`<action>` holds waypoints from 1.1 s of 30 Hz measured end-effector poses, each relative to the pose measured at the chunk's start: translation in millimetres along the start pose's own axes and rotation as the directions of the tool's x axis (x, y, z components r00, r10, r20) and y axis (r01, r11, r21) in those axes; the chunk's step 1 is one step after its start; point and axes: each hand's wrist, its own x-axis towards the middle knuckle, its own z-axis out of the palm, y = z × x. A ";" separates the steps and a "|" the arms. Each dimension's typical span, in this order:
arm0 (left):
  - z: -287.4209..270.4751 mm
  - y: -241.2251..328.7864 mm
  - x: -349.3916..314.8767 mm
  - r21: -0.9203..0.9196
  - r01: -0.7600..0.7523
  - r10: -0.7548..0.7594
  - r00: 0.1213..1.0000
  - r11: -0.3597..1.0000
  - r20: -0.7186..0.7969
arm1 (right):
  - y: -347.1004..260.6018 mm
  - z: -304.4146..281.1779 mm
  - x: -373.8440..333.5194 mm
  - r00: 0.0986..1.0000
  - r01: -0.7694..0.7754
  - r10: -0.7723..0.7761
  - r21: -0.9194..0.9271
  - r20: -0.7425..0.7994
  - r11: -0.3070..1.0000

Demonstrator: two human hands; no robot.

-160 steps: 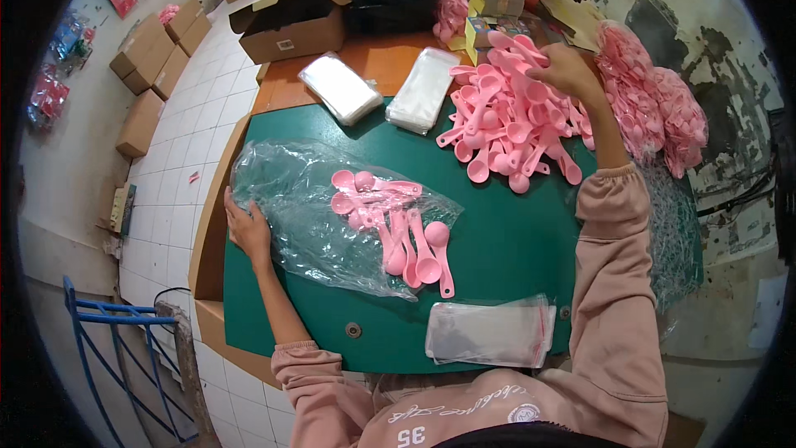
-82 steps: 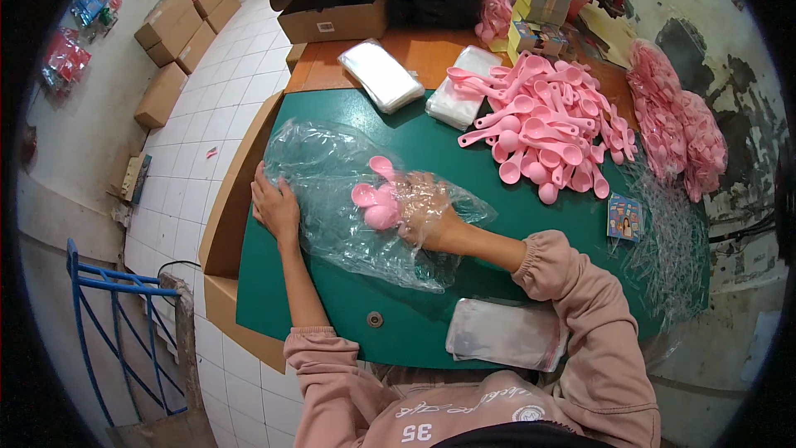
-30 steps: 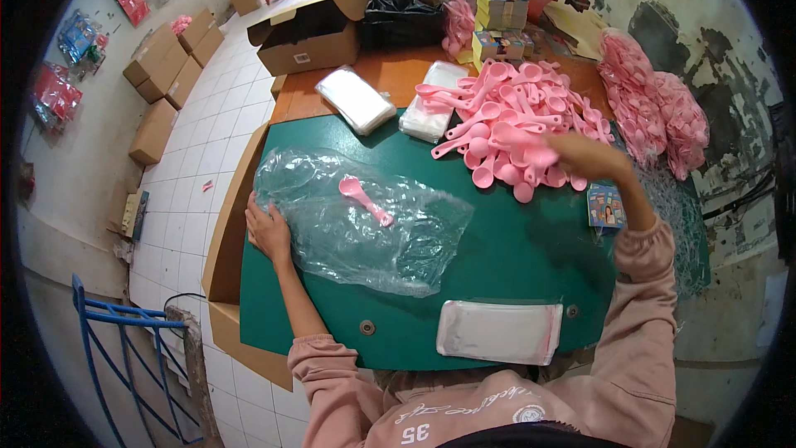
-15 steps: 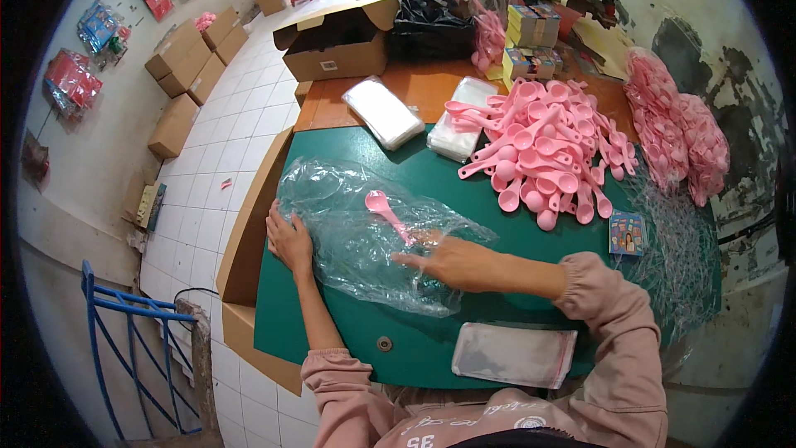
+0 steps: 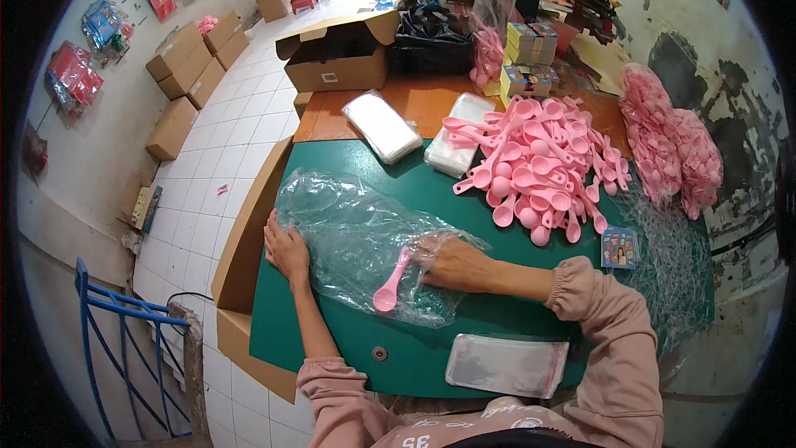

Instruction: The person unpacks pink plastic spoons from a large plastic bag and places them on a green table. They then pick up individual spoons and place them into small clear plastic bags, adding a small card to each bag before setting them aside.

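Observation:
A large clear plastic bag [image 5: 340,207] lies crumpled across the green tabletop. My left hand [image 5: 287,250] is at its left edge, fingers closed on the film by the table's side. My right hand [image 5: 454,265] is at the bag's right end, partly covered by glossy film, with its fingers curled at the handle end of a pink measuring spoon [image 5: 386,294]. The spoon's bowl points toward me; whether it lies on or under the film is unclear. Beyond my right hand is a big heap of similar pink spoons [image 5: 539,162].
Two stacks of clear sleeves [image 5: 383,127] [image 5: 456,139] lie at the back; more sleeves [image 5: 507,365] are at the near edge. A small printed card pack [image 5: 619,247] sits right of the heap, beside crumpled film [image 5: 676,274]. An open carton [image 5: 336,66] and bagged spoons [image 5: 655,141] stand farther off.
The pink spoon has swung round: its bowl pointed away from me and now points toward me. My right hand has curled in at its handle end. My left hand stays at the bag's edge.

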 end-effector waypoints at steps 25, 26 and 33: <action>1.6 0.2 0.8 0.038 0.013 -0.013 1.000 0.999 0.003 | 241.6 -322.6 135.8 0.388 -0.585 0.038 -0.214 -0.921 0.783; 0.4 -1.8 0.6 0.046 0.010 -0.010 1.000 0.999 0.003 | 247.4 -318.3 140.9 0.392 -0.570 0.035 -0.213 -0.919 0.793; 0.4 6.1 -1.6 0.009 0.014 -0.014 1.000 1.000 0.000 | 299.6 -309.4 140.5 0.430 -0.167 0.140 0.073 -0.892 0.983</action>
